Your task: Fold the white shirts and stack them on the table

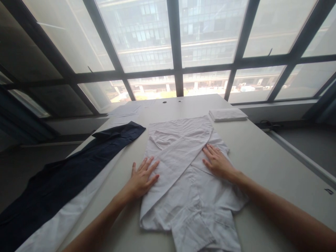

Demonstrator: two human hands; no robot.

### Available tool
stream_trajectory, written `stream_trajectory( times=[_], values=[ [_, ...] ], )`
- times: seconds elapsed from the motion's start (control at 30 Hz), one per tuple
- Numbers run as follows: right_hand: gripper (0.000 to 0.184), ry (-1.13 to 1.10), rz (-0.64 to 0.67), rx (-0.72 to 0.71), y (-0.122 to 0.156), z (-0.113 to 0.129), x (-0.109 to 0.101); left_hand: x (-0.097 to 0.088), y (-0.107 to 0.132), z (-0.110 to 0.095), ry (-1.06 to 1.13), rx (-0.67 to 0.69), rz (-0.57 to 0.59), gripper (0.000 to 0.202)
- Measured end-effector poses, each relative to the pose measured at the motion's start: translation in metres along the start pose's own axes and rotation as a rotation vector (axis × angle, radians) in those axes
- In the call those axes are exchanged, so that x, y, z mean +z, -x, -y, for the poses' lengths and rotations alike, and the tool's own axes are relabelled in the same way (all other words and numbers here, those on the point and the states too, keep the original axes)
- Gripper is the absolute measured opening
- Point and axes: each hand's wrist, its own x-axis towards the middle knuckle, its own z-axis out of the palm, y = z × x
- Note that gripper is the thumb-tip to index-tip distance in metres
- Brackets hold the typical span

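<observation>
A white shirt [181, 168] lies spread on the table [262, 154] in front of me, with its sleeves folded across its middle. My left hand [143, 176] rests flat on the shirt's left edge, fingers spread. My right hand [216, 161] lies flat on the shirt's right side, fingers stretched out. Neither hand holds anything.
A dark navy garment [73, 168] stretches along the table's left side over a white cloth [60, 224]. A folded white cloth [228, 114] sits at the far right of the table. Large windows stand behind the table's far edge.
</observation>
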Motion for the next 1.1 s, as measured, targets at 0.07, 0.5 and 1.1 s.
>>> stream_trajectory(
  times=[0.07,0.5,1.1],
  values=[
    [0.061,0.003,-0.033,-0.007,0.001,-0.004,-0.003,-0.006,0.0,-0.008,0.027,-0.003,-0.055,0.054],
    [0.066,-0.036,-0.01,0.088,0.007,0.006,0.008,-0.006,0.001,-0.015,0.024,0.236,0.027,0.061],
    [0.057,0.005,-0.056,0.096,-0.004,-0.055,0.005,-0.03,0.012,-0.039,0.08,0.406,0.124,0.066]
  ],
)
